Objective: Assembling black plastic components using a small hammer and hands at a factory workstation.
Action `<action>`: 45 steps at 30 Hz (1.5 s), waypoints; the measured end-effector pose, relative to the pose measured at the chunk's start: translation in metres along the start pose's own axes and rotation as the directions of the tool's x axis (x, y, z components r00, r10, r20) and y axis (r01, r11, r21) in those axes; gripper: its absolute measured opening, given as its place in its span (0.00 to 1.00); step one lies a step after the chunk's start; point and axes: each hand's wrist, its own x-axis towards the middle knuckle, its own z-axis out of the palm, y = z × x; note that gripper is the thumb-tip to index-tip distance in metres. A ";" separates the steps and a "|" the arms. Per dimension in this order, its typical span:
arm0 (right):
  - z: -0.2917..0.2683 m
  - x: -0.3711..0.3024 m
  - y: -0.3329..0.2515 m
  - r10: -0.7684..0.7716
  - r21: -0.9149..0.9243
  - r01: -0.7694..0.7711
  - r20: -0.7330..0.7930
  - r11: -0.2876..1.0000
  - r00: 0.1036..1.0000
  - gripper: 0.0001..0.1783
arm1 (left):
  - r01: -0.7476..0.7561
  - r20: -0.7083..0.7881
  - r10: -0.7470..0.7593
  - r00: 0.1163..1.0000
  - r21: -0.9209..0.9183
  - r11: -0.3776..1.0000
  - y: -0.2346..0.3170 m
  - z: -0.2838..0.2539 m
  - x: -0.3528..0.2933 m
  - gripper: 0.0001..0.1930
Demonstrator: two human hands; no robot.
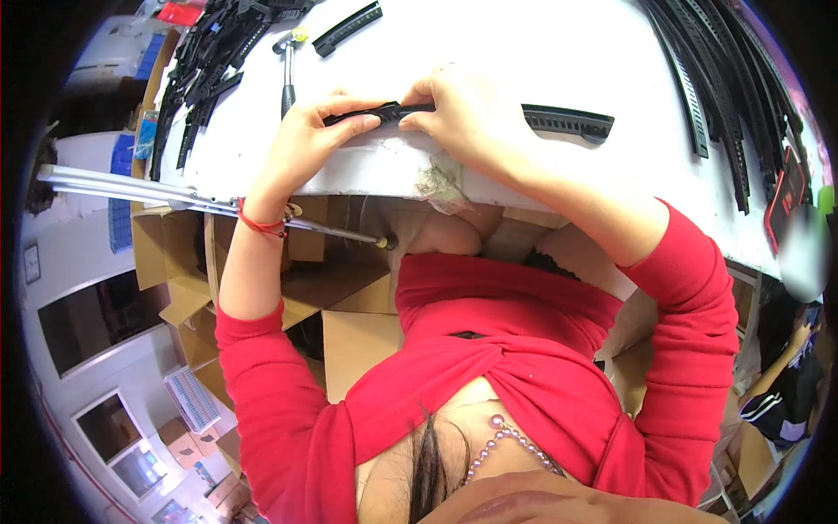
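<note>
Left hand (316, 133) and right hand (458, 113) pinch a black slotted strip (567, 120) over the white desk's (602, 52) near edge.
Far right, a red item's (786, 194) pale markings are too small to read; beyond the hands lie a hammer (289, 74), heaped strips (229, 44), a short slotted piece (347, 30).

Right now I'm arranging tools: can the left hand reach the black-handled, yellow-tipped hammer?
Probably yes: the hammer lies near the left hand, unobstructed, though that hand holds a narrow black strip.
</note>
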 end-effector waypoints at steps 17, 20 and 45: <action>0.004 0.008 -0.010 0.109 -0.025 -0.108 0.001 0.994 0.994 0.17 | -0.154 -0.347 0.490 0.800 0.670 0.726 -0.033 -0.029 -0.005 0.21; 0.008 0.024 -0.017 0.128 -0.031 -0.127 0.032 0.991 0.991 0.18 | 0.456 -0.520 -0.163 0.839 0.507 0.731 -0.070 -0.055 -0.028 0.23; 0.005 0.031 -0.001 0.129 0.047 -0.134 0.088 0.990 0.988 0.20 | 0.099 -0.466 -0.008 0.885 0.172 0.980 0.035 -0.023 -0.097 0.25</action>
